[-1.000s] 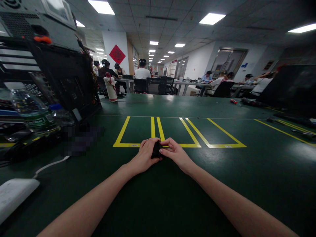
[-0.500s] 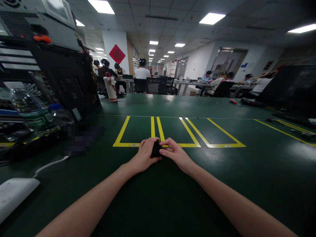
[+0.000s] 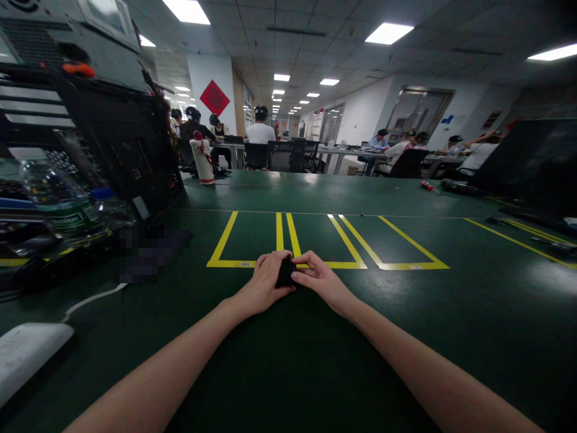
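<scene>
One small, black, blocky object (image 3: 285, 275): left hand (image 3: 265, 279) grips its left side, right hand (image 3: 319, 278) pinches its right edge. Its outline is partly covered; surface detail is indistinct.

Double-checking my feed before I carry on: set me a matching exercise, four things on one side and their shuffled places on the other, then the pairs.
1. small black object
2. red diamond sign
3. yellow tape
4. white block

A. in flat strips on the green table
B. between the fingers of the left hand and right hand
C. lower left edge of the picture
D. on a white pillar

Pairs: 1-B, 2-D, 3-A, 4-C
</scene>
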Action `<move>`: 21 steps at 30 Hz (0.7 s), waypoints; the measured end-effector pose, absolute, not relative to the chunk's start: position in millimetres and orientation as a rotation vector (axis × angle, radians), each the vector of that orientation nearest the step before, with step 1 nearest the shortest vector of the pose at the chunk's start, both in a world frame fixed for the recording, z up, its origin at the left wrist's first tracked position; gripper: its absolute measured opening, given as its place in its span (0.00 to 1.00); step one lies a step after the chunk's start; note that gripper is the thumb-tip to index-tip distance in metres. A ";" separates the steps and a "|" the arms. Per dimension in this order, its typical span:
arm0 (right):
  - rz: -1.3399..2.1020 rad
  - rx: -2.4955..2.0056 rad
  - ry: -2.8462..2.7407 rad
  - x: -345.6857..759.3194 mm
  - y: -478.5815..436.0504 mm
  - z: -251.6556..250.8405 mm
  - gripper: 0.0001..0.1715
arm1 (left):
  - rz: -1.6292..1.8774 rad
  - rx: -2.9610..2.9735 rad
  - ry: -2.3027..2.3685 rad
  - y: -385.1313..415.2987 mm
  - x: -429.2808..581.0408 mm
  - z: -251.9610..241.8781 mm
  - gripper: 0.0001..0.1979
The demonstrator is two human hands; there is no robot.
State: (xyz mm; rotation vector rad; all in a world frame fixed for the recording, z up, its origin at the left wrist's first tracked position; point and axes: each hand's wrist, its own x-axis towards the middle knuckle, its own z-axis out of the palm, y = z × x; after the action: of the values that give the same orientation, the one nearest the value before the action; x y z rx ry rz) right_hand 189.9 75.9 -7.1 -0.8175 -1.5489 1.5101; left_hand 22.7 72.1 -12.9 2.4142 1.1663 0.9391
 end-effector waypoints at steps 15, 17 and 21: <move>1.487 -0.854 -1.568 191.0 76.0 -5.6 0.15 | 0.929 2.425 1.153 72.3 22.3 -12.7 0.28; 1.451 -0.868 -1.554 190.0 76.0 -6.4 0.13 | 0.926 2.424 1.153 72.0 22.5 -12.3 0.28; 1.453 -0.858 -1.532 188.0 78.0 -9.3 0.13 | 0.931 2.440 1.148 72.9 22.4 -12.8 0.28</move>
State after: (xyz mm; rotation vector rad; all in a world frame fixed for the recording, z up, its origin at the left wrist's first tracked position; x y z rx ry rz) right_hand 188.0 78.0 -9.3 -0.8579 -1.5324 1.4528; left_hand 22.4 72.9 -12.8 2.4396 1.1478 0.9306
